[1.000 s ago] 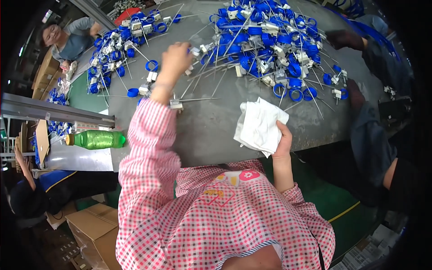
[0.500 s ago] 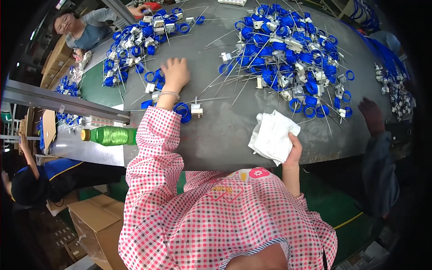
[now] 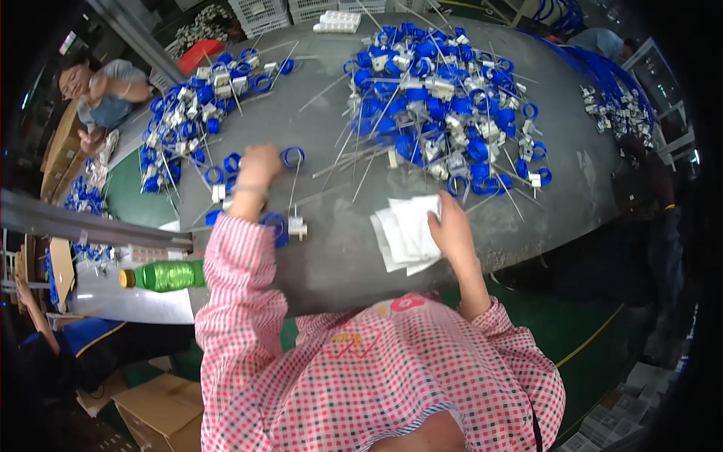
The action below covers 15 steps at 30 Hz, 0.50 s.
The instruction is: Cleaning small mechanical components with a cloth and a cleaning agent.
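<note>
My left hand is over the left part of the grey table, smeared by motion. Right beside its fingers is a blue cable coil with a thin pale strip trailing down from it; whether the fingers grip it cannot be made out. Under and around the wrist lie more coils, among them a blue coil with a white connector. Close to the table's front edge, my right hand is closed on a loose stack of thin white sheets, thumb on top.
A large heap of blue coils with connectors and strips covers the far middle, a smaller heap the left. A green bottle lies beside my left sleeve. A metal post crosses at left. Another person sits far left.
The view has shifted, so the table's contents appear lower and further left. A blue coil now shows beside my left hand's fingers. My right hand still holds the white stack.
</note>
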Available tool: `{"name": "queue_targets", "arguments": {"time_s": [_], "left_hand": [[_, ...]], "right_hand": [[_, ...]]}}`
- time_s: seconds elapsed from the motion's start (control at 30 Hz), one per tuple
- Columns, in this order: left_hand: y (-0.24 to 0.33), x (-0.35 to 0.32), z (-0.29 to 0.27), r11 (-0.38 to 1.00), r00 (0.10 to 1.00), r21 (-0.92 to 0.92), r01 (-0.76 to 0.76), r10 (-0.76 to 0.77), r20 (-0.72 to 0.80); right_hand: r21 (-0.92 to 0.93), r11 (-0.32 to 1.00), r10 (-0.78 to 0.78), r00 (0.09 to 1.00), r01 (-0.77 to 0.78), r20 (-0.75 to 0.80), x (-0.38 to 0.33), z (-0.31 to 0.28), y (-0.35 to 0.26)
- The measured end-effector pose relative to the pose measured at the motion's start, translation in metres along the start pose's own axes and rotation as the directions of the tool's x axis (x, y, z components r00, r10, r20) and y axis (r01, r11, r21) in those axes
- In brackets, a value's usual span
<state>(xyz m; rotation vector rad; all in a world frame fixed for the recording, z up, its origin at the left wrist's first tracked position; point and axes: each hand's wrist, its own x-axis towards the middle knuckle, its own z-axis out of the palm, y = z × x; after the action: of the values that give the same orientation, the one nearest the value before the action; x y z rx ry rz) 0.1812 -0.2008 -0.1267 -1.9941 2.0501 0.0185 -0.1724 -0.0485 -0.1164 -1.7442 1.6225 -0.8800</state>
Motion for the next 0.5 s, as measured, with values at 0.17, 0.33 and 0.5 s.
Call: {"name": "queue_targets", "arguments": {"time_s": [0.17,0.33,0.5], "left_hand": [[0.036,0.047,-0.168,0.992,0.977,-0.087,-0.094,0.075,-0.201],[0.055,0.234,-0.179,0.938,0.768,0.225,-0.264,0.345,-0.540],[0.098,0.353,-0.133,0.907,0.808,0.377,-0.185,0.359,-0.468]], "right_hand": [[-0.653,0.755,-0.033,0.998,0.057,0.049,0.011,-0.013,-0.060],[0.292,0.857,-0.476,0.869,0.425,0.133,0.039,0.096,-0.052],[0.600,0.786,-0.327,0.925,0.151,0.195,0.043,0.118,-0.024]]}}
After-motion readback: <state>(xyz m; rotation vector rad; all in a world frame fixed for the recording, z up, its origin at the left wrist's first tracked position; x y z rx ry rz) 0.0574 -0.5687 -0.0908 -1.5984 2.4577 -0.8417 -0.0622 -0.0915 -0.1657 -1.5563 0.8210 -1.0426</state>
